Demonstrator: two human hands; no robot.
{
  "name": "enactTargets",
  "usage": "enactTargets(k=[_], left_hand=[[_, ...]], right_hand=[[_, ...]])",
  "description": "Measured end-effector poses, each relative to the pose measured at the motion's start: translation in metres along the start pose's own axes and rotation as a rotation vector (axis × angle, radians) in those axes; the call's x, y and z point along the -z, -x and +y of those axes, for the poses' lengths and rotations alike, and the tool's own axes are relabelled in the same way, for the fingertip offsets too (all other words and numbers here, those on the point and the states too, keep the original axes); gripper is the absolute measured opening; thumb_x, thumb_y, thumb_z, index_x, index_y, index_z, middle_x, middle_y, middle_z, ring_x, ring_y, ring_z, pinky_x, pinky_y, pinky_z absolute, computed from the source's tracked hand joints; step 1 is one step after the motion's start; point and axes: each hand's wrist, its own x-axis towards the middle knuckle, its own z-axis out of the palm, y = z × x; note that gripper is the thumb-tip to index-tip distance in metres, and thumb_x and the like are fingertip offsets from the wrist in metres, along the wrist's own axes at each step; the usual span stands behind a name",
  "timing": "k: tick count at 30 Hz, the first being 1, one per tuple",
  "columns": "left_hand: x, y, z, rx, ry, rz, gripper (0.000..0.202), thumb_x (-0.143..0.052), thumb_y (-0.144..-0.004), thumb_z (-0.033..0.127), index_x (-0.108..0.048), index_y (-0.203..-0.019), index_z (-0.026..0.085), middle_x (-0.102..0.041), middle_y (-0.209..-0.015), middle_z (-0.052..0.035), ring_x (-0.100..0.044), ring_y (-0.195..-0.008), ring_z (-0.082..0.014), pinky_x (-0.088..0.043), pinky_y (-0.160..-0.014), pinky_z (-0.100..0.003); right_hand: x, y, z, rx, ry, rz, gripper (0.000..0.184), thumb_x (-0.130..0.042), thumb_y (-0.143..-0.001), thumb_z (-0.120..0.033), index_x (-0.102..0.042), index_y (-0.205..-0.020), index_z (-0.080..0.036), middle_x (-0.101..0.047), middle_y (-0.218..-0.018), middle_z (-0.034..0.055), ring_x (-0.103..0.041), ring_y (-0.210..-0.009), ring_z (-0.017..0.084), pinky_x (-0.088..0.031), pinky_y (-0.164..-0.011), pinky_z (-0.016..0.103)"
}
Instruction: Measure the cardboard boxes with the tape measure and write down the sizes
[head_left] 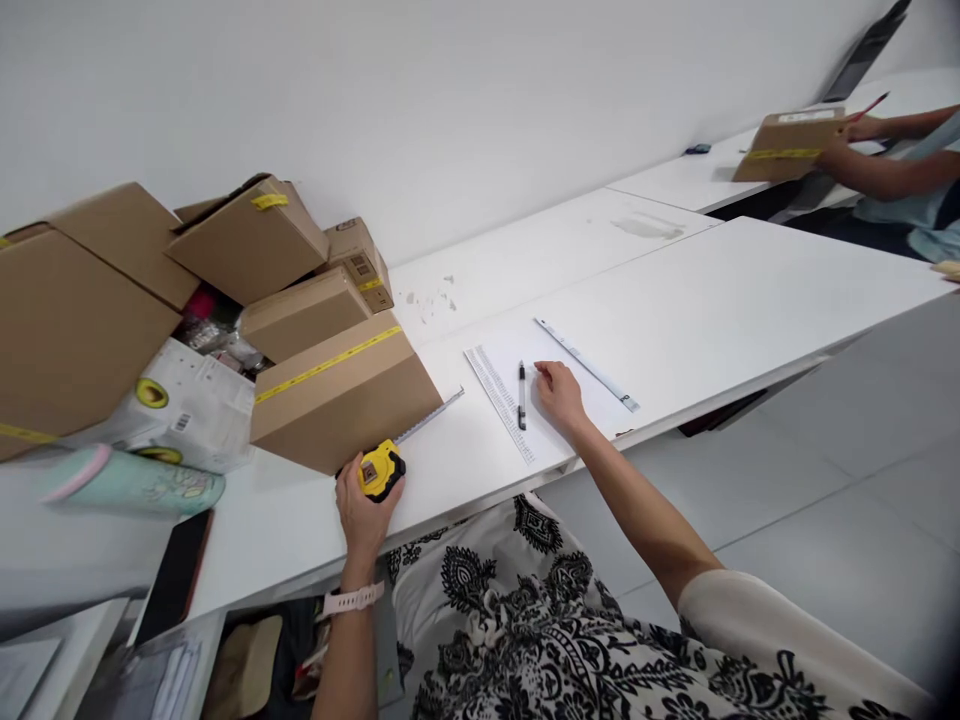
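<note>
My left hand (362, 508) grips a yellow tape measure (380, 470) on the white table (712, 300), its blade (429, 417) pulled out along the front edge of a cardboard box (341, 393) with yellow tape. My right hand (559, 390) rests with curled fingers on a sheet of paper (547, 385), right beside a black pen (521, 396) that lies on the sheet. I cannot see anything held in that hand. A clear ruler (586, 364) lies on the paper's far side.
More cardboard boxes (247, 240) pile up at the left, with a white packet (187, 405), a teal bottle (135, 485) and a dark phone (176, 572). At the far right another person's arms (885, 165) hold a box (787, 143) on a second table.
</note>
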Motion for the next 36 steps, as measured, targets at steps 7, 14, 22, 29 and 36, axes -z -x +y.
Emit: enactTargets(k=[7, 14, 22, 29, 36], left_hand=[[0.014, 0.021, 0.015, 0.148, 0.202, 0.008, 0.079, -0.081, -0.063, 0.054, -0.058, -0.129, 0.019, -0.065, -0.126, -0.0159, -0.063, -0.121, -0.0359, -0.05, -0.106, -0.051], [0.081, 0.01, 0.039, 0.21, 0.573, -0.021, 0.086, -0.081, -0.066, 0.061, -0.055, -0.139, 0.023, -0.068, -0.128, -0.0121, -0.066, -0.12, -0.0351, -0.054, -0.101, -0.044], [0.143, -0.014, -0.009, 0.247, 0.628, 0.001, 0.082, -0.085, -0.064, 0.059, -0.061, -0.137, 0.031, -0.05, -0.161, -0.0077, -0.033, -0.155, -0.0395, -0.027, -0.127, -0.053], [0.127, -0.042, -0.027, 0.443, 0.82, -0.089, 0.085, -0.09, -0.052, 0.066, -0.072, -0.121, 0.021, -0.07, -0.136, -0.0132, -0.064, -0.127, -0.0428, -0.058, -0.102, -0.047], [0.153, -0.08, 0.02, 0.532, 0.849, -0.181, 0.067, -0.093, -0.047, 0.056, -0.079, -0.102, 0.02, -0.081, -0.101, -0.0088, -0.074, -0.102, -0.0378, -0.065, -0.078, -0.04]], right_hand=[[-0.001, 0.003, 0.008, 0.011, -0.058, 0.027, 0.035, -0.048, -0.086, -0.025, -0.07, -0.113, -0.018, -0.072, -0.108, 0.0154, -0.065, -0.102, 0.03, -0.053, -0.094, 0.05], [0.01, 0.018, -0.027, 0.013, -0.184, 0.146, 0.035, -0.052, -0.093, -0.036, -0.069, -0.118, -0.019, -0.075, -0.108, 0.0141, -0.069, -0.098, 0.029, -0.058, -0.088, 0.049], [-0.04, 0.046, -0.115, 0.027, -0.473, -0.38, 0.046, -0.053, -0.096, -0.038, -0.062, -0.14, -0.026, -0.066, -0.143, 0.0121, -0.067, -0.122, 0.029, -0.057, -0.1, 0.051], [-0.074, 0.023, -0.147, -0.052, -0.558, -0.634, 0.066, -0.061, -0.091, -0.037, -0.046, -0.155, -0.035, -0.052, -0.159, 0.0065, -0.047, -0.146, 0.031, -0.04, -0.119, 0.06], [-0.009, 0.028, -0.187, 0.104, -0.425, -0.434, 0.059, -0.063, -0.094, -0.051, -0.057, -0.148, -0.028, -0.06, -0.111, 0.0085, -0.06, -0.081, 0.019, -0.058, -0.083, 0.044]])
